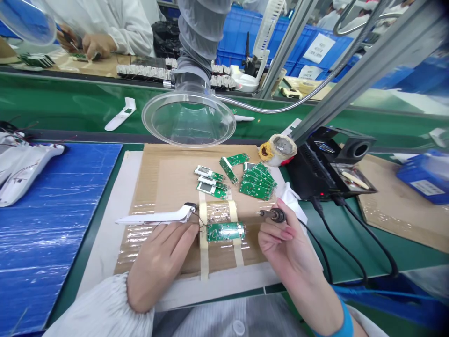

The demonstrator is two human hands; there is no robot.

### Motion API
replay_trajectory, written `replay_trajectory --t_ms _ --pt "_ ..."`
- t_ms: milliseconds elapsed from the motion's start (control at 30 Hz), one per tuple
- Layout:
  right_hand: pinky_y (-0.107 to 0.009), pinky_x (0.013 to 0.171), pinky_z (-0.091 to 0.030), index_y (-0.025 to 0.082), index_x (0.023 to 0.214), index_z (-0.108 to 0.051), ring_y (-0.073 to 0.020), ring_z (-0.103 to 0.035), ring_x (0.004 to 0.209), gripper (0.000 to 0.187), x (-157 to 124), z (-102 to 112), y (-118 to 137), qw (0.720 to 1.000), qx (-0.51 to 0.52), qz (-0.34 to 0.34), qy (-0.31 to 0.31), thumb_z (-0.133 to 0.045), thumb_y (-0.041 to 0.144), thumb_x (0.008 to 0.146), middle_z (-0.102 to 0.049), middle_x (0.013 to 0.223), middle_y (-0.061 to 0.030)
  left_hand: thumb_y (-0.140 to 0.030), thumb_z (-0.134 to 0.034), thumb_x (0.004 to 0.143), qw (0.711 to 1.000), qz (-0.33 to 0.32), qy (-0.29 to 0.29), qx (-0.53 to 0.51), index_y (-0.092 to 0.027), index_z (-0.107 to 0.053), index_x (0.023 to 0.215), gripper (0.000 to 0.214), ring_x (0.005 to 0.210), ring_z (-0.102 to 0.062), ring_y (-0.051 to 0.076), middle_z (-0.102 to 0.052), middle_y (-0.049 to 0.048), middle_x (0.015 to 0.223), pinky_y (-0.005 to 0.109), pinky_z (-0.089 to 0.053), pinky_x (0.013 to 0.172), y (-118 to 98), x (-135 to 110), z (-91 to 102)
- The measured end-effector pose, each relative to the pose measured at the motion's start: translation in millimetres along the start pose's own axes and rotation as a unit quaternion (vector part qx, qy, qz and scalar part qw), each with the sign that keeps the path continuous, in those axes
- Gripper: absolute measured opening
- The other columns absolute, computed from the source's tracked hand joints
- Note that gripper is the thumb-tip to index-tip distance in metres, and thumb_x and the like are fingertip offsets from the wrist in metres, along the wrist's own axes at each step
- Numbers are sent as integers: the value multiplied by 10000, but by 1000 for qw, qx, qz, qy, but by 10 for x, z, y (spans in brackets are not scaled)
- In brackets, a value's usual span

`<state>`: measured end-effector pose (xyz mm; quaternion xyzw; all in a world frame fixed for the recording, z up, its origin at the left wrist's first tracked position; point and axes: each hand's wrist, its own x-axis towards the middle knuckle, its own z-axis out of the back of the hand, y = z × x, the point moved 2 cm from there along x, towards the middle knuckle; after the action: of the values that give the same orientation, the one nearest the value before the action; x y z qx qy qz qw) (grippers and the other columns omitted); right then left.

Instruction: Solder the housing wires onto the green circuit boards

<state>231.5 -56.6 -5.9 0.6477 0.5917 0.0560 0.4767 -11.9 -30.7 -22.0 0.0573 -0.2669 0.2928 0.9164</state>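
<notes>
My left hand rests on the taped cardboard mat, fingers together, pressing on thin wires beside a white plastic housing. Just right of its fingertips lies a green circuit board between two strips of tape. My right hand is closed round a soldering iron whose tip points left, a little above and right of that board. Further back on the mat lie several more green circuit boards, some with small displays.
A soldering station and a tip-cleaner sponge holder stand at the right, with black cables trailing forward. A clear fume-extraction hood hangs over the mat. White housings lie on a blue sheet at left. Another person's hands work beyond the green conveyor.
</notes>
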Motion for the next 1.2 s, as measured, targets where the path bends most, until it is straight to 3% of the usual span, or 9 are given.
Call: replay_trajectory --t_ms 133,300,433,567,700,833,1200 --pt "-131 374 -275 217 678 -503 -5 -317 344 372 -17 -13 25 999 22 -16 21 -833 384 726 -277 420 155 -13 -464 977 1000 -1 -8 -4 -34 -593 1145 213 919 -651 275 -726 159 1005 403 -492 796 9 1 -8" --pt "-99 358 -269 213 696 -529 28 -386 344 367 -71 -83 50 972 191 -112 -76 -888 176 626 -356 408 180 -44 -502 983 1000 5 -13 -10 -28 -600 1178 220 940 -643 277 -718 163 1060 412 -479 833 22 -51 -45" --pt "-117 341 -254 217 698 -543 27 -388 331 365 -93 -131 77 951 254 -135 -112 -881 120 603 -351 402 187 -52 -499 990 1000 3 -11 -19 -30 -602 1193 229 963 -632 276 -706 164 1108 411 -467 856 37 -81 -58" --pt "-114 350 -243 218 734 -552 26 -369 334 379 -114 -150 91 962 220 -116 -109 -899 164 591 -340 402 191 -64 -495 997 1000 5 -6 -22 -32 -607 1192 227 951 -622 268 -704 156 1083 408 -458 859 46 -74 -70" --pt "-137 382 -275 217 768 -561 -1 -314 369 345 -153 -175 88 990 122 -56 -44 -877 314 670 -297 429 163 -44 -519 979 1000 13 -9 -24 -33 -624 1152 202 936 -610 263 -706 144 1052 412 -450 861 31 -61 -81" --pt "-165 423 -322 221 836 -592 -29 -287 430 315 -187 -164 76 999 39 9 3 -821 415 739 -311 492 128 -37 -504 982 999 17 -14 -32 -33 -633 1115 186 932 -598 259 -708 137 1019 405 -439 848 7 -52 -76" --pt "-207 433 -322 225 805 -586 -50 -224 470 296 -232 -164 85 999 -14 41 -3 -792 432 758 -269 529 108 -44 -457 998 999 25 -7 -31 -41 -636 1108 210 921 -599 255 -713 138 1021 394 -432 809 0 -22 -84"
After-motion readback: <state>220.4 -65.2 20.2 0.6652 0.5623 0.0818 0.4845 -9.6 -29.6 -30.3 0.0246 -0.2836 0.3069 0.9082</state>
